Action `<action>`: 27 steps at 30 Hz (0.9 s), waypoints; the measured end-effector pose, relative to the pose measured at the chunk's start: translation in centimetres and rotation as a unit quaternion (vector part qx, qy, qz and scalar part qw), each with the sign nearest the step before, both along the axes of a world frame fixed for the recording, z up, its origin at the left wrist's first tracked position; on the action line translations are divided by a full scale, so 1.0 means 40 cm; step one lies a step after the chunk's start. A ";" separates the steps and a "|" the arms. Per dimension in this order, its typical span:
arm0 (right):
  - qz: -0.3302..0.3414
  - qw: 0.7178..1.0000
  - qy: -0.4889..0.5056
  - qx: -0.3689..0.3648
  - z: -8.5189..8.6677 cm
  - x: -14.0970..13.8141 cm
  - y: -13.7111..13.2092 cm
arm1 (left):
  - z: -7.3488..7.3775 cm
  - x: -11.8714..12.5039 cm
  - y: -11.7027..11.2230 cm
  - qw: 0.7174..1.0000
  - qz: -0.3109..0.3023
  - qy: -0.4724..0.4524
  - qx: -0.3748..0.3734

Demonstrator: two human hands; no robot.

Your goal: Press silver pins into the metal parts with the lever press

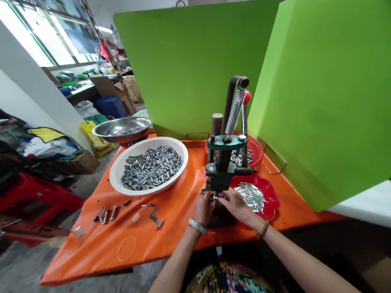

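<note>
My left hand [204, 207] and my right hand [234, 203] meet at the base of a green hand press [222, 180], fingers closed in a pinch. A small metal piece [215, 198] shows between the fingertips, too small to name. The press has a coil spring [236, 111] and a lever with a red knob [247, 97]. Beside my right hand sits a red scalloped dish [273, 200] of thin metal pins [251, 196]. Behind the press, a second red dish [258, 149] holds more metal pieces.
Left of the press, a white basin [115, 176] holds many small grey metal parts [151, 168]. A steel bowl [113, 130] stands behind it. Bolts [113, 212], a screwdriver [95, 221] and a rubber band [127, 248] lie on the orange tabletop [99, 258]. Green panels [196, 65] stand behind and right.
</note>
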State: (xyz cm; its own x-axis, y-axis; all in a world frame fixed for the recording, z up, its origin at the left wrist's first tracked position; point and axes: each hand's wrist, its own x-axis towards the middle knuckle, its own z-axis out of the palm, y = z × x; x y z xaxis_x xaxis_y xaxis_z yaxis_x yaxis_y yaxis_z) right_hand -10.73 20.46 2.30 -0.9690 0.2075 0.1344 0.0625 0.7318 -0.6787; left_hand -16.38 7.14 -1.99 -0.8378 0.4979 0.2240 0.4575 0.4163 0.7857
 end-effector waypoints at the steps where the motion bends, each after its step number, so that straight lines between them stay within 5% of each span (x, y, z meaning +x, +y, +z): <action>1: -0.004 1.000 -0.012 0.006 0.006 -0.001 0.026 | -0.003 0.001 -0.001 1.000 -0.001 0.004 0.001; 8: -0.057 0.991 -0.101 0.064 -0.012 -0.014 0.202 | -0.009 0.003 -0.001 1.000 0.004 -0.003 -0.009; 13: -0.058 0.986 -0.138 0.075 -0.045 -0.035 0.180 | -0.011 0.001 0.004 1.000 0.013 -0.016 -0.006; 27: -0.049 0.990 -0.107 0.071 -0.044 -0.015 0.153 | 0.000 0.005 0.003 0.999 0.007 -0.034 0.001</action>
